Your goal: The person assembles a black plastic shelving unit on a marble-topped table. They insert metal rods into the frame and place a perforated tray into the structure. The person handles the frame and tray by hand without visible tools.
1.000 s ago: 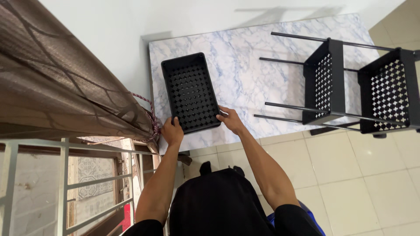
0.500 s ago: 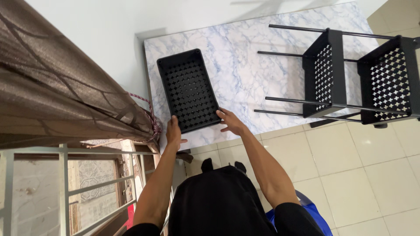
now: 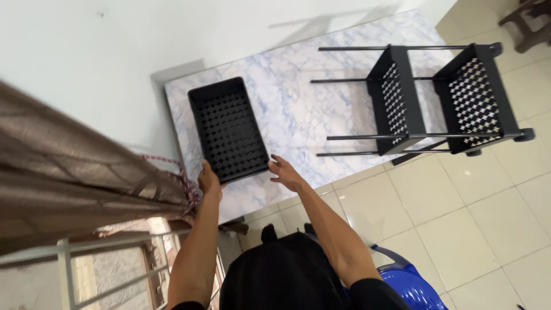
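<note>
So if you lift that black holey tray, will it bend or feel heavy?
The black tray looks like moulded plastic full of holes, so probably light. Its raised rim suggests it stays fairly stiff. Lying flat on the marble table, it should slide, not tip.

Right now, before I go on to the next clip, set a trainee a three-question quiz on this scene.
1. True or false: the black perforated tray lies flat on the marble-pattern table.
2. Which hand touches the tray's near left corner? A) left hand B) right hand
3. Fill in: the black cart frame lies on its ____, its poles pointing toward the tray.

Key: 1 true; 2 A; 3 side.
</note>
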